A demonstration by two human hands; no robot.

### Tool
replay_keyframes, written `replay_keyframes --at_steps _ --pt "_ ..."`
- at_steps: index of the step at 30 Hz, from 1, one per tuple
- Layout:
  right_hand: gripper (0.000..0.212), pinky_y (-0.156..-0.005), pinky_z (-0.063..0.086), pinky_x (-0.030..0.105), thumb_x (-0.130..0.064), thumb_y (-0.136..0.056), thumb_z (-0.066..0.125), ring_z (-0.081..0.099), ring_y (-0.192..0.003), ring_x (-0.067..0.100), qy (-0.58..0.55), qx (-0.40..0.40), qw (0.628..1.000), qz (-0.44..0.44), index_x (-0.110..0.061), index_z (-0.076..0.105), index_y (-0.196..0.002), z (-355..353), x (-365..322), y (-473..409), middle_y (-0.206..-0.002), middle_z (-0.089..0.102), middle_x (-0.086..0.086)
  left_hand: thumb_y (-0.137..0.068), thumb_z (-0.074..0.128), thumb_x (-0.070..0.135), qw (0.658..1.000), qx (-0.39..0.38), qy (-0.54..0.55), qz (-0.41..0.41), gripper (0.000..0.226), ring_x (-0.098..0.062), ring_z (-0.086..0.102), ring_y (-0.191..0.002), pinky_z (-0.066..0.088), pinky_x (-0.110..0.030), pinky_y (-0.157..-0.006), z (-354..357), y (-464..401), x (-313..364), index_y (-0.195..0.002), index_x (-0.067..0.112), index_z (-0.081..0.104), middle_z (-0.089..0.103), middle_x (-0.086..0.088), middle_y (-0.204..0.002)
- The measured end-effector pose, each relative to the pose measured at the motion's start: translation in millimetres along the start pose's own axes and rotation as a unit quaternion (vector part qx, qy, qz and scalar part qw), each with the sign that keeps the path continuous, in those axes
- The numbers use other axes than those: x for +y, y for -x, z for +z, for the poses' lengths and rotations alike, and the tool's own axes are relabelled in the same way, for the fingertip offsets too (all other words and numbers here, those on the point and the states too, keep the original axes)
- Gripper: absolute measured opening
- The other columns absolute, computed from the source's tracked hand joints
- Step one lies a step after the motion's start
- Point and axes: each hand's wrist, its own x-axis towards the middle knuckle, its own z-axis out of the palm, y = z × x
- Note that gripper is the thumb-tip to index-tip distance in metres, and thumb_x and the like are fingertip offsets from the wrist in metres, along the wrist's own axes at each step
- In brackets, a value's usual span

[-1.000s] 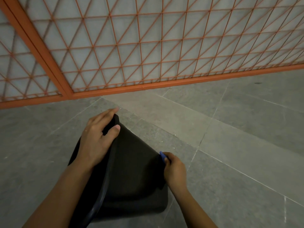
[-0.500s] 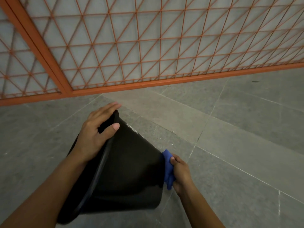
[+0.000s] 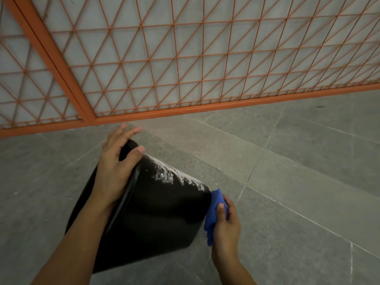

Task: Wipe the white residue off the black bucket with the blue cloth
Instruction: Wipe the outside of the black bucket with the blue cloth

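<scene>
Grey floor tiles [image 3: 287,182] carry the tilted bucket [image 3: 156,212] at lower centre; left hand [image 3: 115,171] grips its rim, right hand [image 3: 226,225] clutches the cloth [image 3: 213,210] against its base. Residue [image 3: 174,175] sits higher; wiping hard could roll the bucket.

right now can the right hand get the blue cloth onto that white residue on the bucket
Probably yes. The right hand holds the blue cloth against the black bucket base, and the white residue lies just above along the upper edge, uncovered. The left hand grips the rim, clear of it.
</scene>
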Motion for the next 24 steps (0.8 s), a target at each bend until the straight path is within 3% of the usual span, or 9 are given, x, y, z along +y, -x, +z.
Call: replay_keyframes --at_steps 2,4,7,9,13,16,20,24 --pt "0.022 -0.094 0.048 0.03 -0.018 -0.094 0.047 0.057 -0.105 0.016 0.016 0.021 0.998 -0.059 -0.034 0.053 -0.109 11 -13 22 -0.115 0.057 -0.005 -0.069 0.049 0.057 0.999 0.006 0.001 -0.032 0.051 -0.012 0.018 -0.145 0.013 -0.048 -0.119 -2 2 0 -0.119 0.048 0.048 0.033 0.001 -0.152" --pt "0.023 -0.09 0.044 0.011 -0.021 -0.092 0.052 0.055 -0.108 0.004 0.007 -0.013 0.992 -0.127 -0.038 0.056 -0.108 28 -27 55 -0.117 0.057 -0.015 -0.068 0.049 0.059 0.999 0.008 -0.016 -0.035 0.053 -0.013 0.016 -0.145 0.012 -0.049 -0.119 1 3 2 -0.12 0.051 0.044 0.03 0.003 -0.154" --pt "0.038 -0.101 0.034 0.012 -0.034 -0.087 0.045 0.044 -0.124 0.0 0.017 -0.093 0.956 -0.277 -0.036 0.049 -0.125 53 -46 100 -0.13 0.048 -0.023 -0.069 0.048 0.056 0.999 0.002 -0.044 -0.011 0.051 -0.015 0.023 -0.143 0.017 -0.049 -0.117 0 4 4 -0.12 0.05 0.043 0.037 0.001 -0.15" --pt "0.04 -0.1 0.034 0.012 -0.032 -0.088 0.044 0.044 -0.124 0.001 0.012 -0.144 0.941 -0.305 -0.035 0.047 -0.127 59 -63 95 -0.13 0.048 -0.022 -0.07 0.046 0.053 0.999 -0.002 -0.042 -0.007 0.051 -0.013 0.026 -0.142 0.02 -0.046 -0.117 -2 8 5 -0.121 0.05 0.042 0.039 0.003 -0.148" --pt "0.033 -0.102 0.038 0.019 -0.025 -0.089 0.048 0.047 -0.123 0.004 0.035 -0.155 0.924 -0.347 -0.034 0.056 -0.12 54 -73 68 -0.129 0.055 -0.009 -0.069 0.045 0.05 0.999 0.001 -0.043 -0.005 0.052 -0.011 0.028 -0.141 0.021 -0.044 -0.117 -3 13 9 -0.121 0.051 0.04 0.039 0.004 -0.148" --pt "0.035 -0.104 0.035 0.015 -0.019 -0.089 0.05 0.044 -0.127 0.004 0.059 -0.168 0.901 -0.396 -0.025 0.058 -0.122 54 -62 85 -0.137 0.05 -0.003 -0.069 0.043 0.049 0.999 0.01 -0.039 -0.008 0.052 -0.011 0.03 -0.139 0.023 -0.043 -0.116 -5 14 8 -0.121 0.049 0.041 0.041 0.003 -0.147" --pt "0.032 -0.103 0.034 0.015 -0.024 -0.09 0.045 0.045 -0.124 0.0 0.08 -0.2 0.9 -0.378 -0.027 0.058 -0.119 62 -68 73 -0.131 0.054 -0.004 -0.067 0.041 0.051 0.998 0.031 -0.036 -0.032 0.053 -0.013 0.033 -0.137 0.023 -0.037 -0.116 -6 12 10 -0.119 0.041 0.045 0.043 0.002 -0.145" --pt "0.032 -0.102 0.035 0.015 -0.028 -0.09 0.043 0.045 -0.123 0.001 0.087 -0.161 0.908 -0.376 -0.033 0.056 -0.119 57 -64 78 -0.128 0.054 -0.007 -0.066 0.038 0.053 0.997 0.024 -0.055 -0.041 0.061 -0.015 0.03 -0.139 0.023 -0.039 -0.116 2 13 18 -0.124 0.037 0.045 0.041 0.003 -0.147"
